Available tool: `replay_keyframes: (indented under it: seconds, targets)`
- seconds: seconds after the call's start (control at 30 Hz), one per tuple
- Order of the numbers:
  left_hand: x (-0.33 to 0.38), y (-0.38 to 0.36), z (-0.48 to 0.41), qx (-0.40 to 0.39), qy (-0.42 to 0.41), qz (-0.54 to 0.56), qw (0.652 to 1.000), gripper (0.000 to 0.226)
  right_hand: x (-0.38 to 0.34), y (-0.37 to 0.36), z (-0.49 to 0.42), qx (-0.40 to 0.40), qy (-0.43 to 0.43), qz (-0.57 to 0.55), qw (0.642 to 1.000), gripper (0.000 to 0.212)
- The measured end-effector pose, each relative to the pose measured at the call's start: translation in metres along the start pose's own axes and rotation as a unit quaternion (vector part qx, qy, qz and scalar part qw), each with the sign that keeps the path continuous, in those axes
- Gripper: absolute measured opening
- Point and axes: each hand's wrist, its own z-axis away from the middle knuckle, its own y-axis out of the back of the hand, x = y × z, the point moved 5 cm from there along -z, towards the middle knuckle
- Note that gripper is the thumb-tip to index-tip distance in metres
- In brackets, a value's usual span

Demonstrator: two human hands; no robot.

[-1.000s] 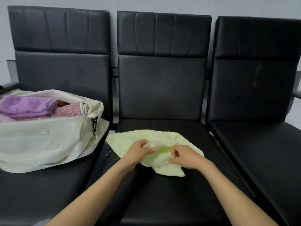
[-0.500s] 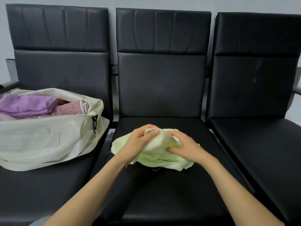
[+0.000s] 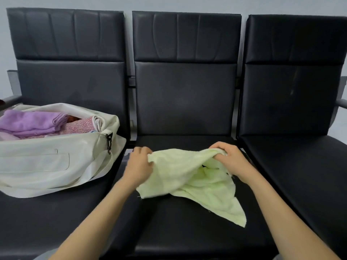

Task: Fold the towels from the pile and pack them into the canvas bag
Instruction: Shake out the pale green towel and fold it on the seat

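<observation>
Two pinch grips on green towel over middle seat, my left hand at one edge, right hand bunching the other, its fingertips hidden, canvas bag cut off left, grey wall.

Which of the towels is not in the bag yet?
The green towel: the left hand and right hand hold it over the middle seat; the purple towel and pink towel lie in the bag.

Bag (towels inside) on seat left of held towel.
</observation>
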Motion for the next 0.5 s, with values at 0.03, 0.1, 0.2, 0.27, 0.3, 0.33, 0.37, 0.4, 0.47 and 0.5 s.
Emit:
replay_keyframes:
  seconds: [0.03, 0.1, 0.2, 0.27, 0.3, 0.33, 0.37, 0.4, 0.47, 0.5]
  targets:
    - [0.010, -0.011, 0.007, -0.031, -0.037, 0.060, 0.997, 0.048, -0.001, -0.007, 0.002, -0.038, 0.000, -0.005, 0.999, 0.014]
    - [0.036, -0.030, 0.024, -0.126, -0.085, 0.189, 0.970, 0.078, -0.002, -0.016, 0.004, -0.078, 0.002, -0.011, 0.997, 0.011]
    - [0.053, -0.054, 0.037, -0.170, -0.133, 0.075, 0.974, 0.068, -0.001, -0.018, 0.008, -0.083, -0.008, -0.065, 0.994, 0.008]
    - [0.048, -0.056, 0.034, -0.127, -0.145, 0.018, 0.981, 0.021, 0.004, -0.019, 0.011, -0.100, -0.036, -0.099, 0.989, 0.006]
    - [0.044, -0.054, 0.031, -0.111, -0.134, 0.038, 0.984, 0.006, 0.007, -0.020, 0.012, -0.110, -0.052, -0.107, 0.987, 0.007]
    - [0.043, -0.049, 0.029, -0.083, -0.136, 0.067, 0.985, 0.018, 0.010, -0.020, 0.013, -0.119, -0.065, -0.110, 0.985, 0.009]
    - [0.041, -0.043, 0.027, -0.061, -0.125, 0.097, 0.985, 0.027, 0.011, -0.021, 0.015, -0.131, -0.071, -0.110, 0.983, 0.012]
    - [0.039, -0.037, 0.024, -0.047, -0.107, 0.136, 0.984, 0.032, 0.011, -0.023, 0.016, -0.147, -0.074, -0.111, 0.980, 0.016]
    - [0.036, -0.031, 0.020, -0.040, -0.058, 0.211, 0.975, 0.029, 0.011, -0.031, 0.020, -0.194, -0.075, -0.113, 0.972, 0.030]
    - [0.035, -0.032, 0.020, -0.052, -0.035, 0.242, 0.968, 0.026, 0.011, -0.037, 0.023, -0.225, -0.072, -0.102, 0.966, 0.038]
